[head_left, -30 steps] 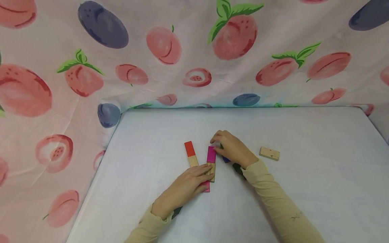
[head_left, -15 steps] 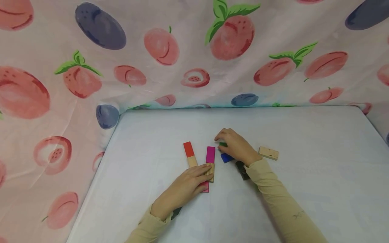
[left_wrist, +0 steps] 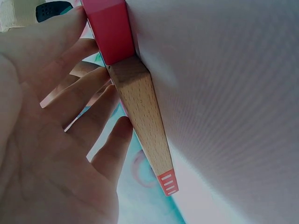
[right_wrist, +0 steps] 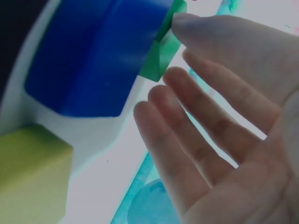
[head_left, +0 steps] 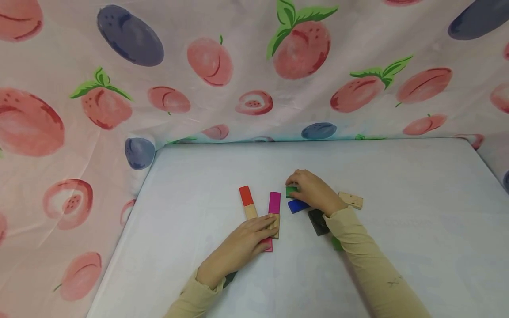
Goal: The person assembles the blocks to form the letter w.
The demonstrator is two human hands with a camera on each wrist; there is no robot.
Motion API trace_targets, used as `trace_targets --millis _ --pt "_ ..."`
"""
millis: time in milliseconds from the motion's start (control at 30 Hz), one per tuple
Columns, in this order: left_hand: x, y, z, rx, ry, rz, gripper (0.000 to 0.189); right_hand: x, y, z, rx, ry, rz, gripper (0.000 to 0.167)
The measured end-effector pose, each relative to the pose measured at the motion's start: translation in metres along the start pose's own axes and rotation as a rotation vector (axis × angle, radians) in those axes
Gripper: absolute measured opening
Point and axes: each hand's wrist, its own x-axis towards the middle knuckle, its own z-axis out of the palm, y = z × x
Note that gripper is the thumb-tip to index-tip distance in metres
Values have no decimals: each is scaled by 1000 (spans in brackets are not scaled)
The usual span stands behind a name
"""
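My left hand point(head_left: 240, 243) lies over a row of wooden blocks with relaxed fingers; its fingertips touch a plain wooden block point(head_left: 275, 229) and a pink block point(head_left: 267, 245). In the left wrist view those fingertips rest along the side of the row. A magenta block point(head_left: 274, 203) continues the row at its far end. My right hand point(head_left: 314, 190) has its thumb and fingers on opposite sides of a green block point(head_left: 291, 192), pinching it on the table. A blue block point(right_wrist: 93, 60) lies just in front of that hand, close to the green one.
To the left lies a red block point(head_left: 246, 195) end to end with a wooden block point(head_left: 251, 212). A black block point(head_left: 318, 222), another green block point(head_left: 337, 244) and a pale wooden block point(head_left: 351, 200) lie around the right forearm. A dark object point(head_left: 229, 278) shows under the left wrist.
My right hand has left the magenta block, moving right to the green block and closing its thumb and fingers there. The left hand has stayed in place on the row.
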Motion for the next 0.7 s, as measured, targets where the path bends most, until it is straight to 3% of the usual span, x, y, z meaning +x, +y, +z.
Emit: trace_targets --millis 433,700 --pt "0 1 -1 -5 1 0 44 0 4 2 151 -36 60 23" --pt "0 0 1 7 -1 0 45 0 5 3 184 -31 68 23"
